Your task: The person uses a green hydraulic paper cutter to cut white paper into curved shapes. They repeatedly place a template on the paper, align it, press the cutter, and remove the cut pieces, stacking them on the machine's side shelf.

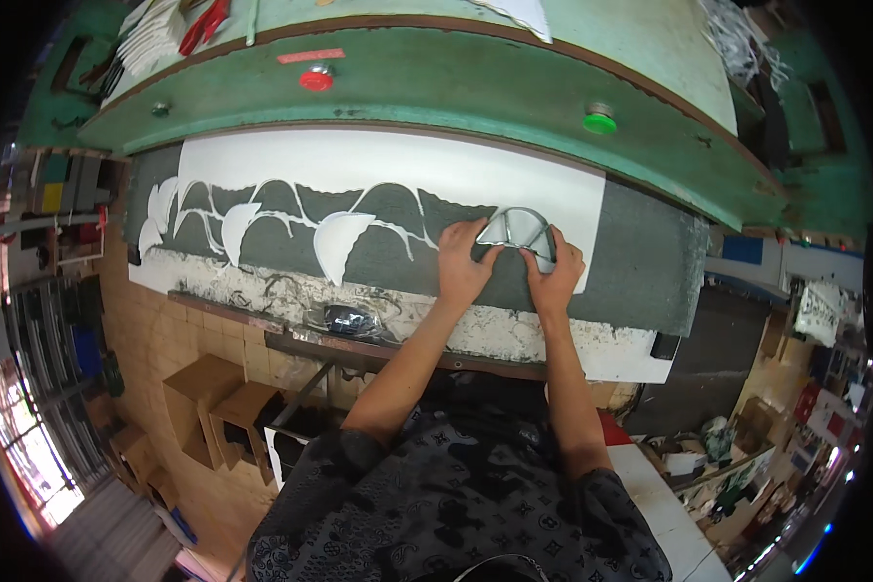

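Observation:
Between my two hands is a half-moon metal cutting die point(510, 229) with inner struts, resting at the right end of a white sheet point(378, 155). My left hand point(464, 262) grips the die's left corner, thumb along its lower edge. At its other side my right hand point(556, 279) closes round the right corner. Left of the die, the sheet is cut into thin wavy scraps point(388, 188) with the dark grey board point(645, 252) showing through. Several half-moon white pieces lie there, one point(339, 244) nearest my left hand and another point(238, 233) farther left.
A green machine beam point(456, 68) spans behind the board, bearing a red button point(315, 78) and a green button point(599, 119). On the worn front ledge point(427, 315) lies a dark item in clear plastic point(349, 320). Cardboard boxes point(204, 388) stand on the floor at left.

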Action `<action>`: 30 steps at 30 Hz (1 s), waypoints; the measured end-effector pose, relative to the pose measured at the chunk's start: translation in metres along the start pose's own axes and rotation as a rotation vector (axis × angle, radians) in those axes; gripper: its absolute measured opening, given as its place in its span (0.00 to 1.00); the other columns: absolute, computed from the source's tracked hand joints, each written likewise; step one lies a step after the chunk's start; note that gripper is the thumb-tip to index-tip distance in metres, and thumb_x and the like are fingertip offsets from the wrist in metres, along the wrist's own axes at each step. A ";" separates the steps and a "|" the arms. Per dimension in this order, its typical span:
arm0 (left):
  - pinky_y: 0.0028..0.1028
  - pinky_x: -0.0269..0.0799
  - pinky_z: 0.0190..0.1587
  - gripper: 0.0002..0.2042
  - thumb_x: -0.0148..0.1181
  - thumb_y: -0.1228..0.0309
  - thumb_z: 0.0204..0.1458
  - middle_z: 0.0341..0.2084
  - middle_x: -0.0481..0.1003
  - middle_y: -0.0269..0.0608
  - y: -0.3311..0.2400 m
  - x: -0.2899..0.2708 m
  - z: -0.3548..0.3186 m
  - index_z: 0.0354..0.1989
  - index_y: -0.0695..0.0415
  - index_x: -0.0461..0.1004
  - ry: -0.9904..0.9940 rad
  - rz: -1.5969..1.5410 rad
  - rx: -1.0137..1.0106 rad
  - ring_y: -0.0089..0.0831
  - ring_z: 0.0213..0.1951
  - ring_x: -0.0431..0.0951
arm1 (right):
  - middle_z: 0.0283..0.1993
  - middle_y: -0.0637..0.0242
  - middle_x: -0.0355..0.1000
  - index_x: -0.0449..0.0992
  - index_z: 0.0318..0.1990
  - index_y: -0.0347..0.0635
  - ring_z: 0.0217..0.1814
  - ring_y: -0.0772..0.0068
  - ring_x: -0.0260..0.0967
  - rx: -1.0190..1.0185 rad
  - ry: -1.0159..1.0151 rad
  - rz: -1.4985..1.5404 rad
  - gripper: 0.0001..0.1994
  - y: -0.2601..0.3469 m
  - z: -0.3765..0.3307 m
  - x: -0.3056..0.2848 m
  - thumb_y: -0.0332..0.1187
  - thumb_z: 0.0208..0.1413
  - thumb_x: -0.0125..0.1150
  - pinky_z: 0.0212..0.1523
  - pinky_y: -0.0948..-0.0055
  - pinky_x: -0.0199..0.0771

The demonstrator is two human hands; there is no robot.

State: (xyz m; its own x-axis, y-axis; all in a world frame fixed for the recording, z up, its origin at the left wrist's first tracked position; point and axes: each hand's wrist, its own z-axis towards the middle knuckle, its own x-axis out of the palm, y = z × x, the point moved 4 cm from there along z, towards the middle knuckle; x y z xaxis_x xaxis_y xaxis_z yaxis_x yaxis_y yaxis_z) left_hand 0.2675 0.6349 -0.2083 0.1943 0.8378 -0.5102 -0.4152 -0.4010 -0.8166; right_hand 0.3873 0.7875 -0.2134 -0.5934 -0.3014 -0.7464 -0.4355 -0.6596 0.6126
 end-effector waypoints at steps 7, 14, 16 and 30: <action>0.40 0.75 0.56 0.23 0.81 0.73 0.39 0.44 0.84 0.44 0.004 0.001 -0.002 0.48 0.58 0.84 -0.003 -0.042 -0.046 0.46 0.50 0.80 | 0.41 0.60 0.75 0.79 0.64 0.48 0.50 0.58 0.67 0.030 0.059 0.037 0.35 -0.007 0.003 0.003 0.41 0.46 0.84 0.56 0.58 0.62; 0.40 0.74 0.53 0.23 0.81 0.72 0.38 0.41 0.84 0.43 0.002 -0.003 0.005 0.47 0.58 0.84 0.013 -0.047 -0.029 0.45 0.46 0.79 | 0.41 0.59 0.75 0.78 0.65 0.46 0.49 0.58 0.68 -0.014 0.015 -0.014 0.35 -0.004 0.001 0.005 0.40 0.46 0.84 0.56 0.58 0.63; 0.39 0.74 0.52 0.23 0.82 0.72 0.38 0.41 0.84 0.44 0.001 -0.002 0.004 0.47 0.58 0.84 0.010 -0.049 -0.045 0.45 0.45 0.79 | 0.42 0.59 0.75 0.78 0.65 0.45 0.48 0.58 0.68 -0.009 0.007 0.004 0.36 -0.007 0.001 0.005 0.40 0.46 0.84 0.56 0.58 0.63; 0.40 0.77 0.51 0.21 0.74 0.80 0.46 0.42 0.84 0.48 0.015 -0.003 0.000 0.51 0.58 0.82 0.050 -0.141 -0.064 0.48 0.47 0.80 | 0.46 0.57 0.78 0.79 0.63 0.43 0.49 0.59 0.74 0.003 0.015 -0.007 0.33 -0.007 0.005 0.001 0.33 0.46 0.84 0.53 0.62 0.73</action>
State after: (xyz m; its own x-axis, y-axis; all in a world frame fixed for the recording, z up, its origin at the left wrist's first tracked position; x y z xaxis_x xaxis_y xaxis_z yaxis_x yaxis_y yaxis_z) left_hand 0.2606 0.6258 -0.2193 0.2917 0.8686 -0.4007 -0.3233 -0.3047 -0.8959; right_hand 0.3869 0.7954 -0.2172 -0.5804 -0.3072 -0.7542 -0.4416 -0.6595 0.6084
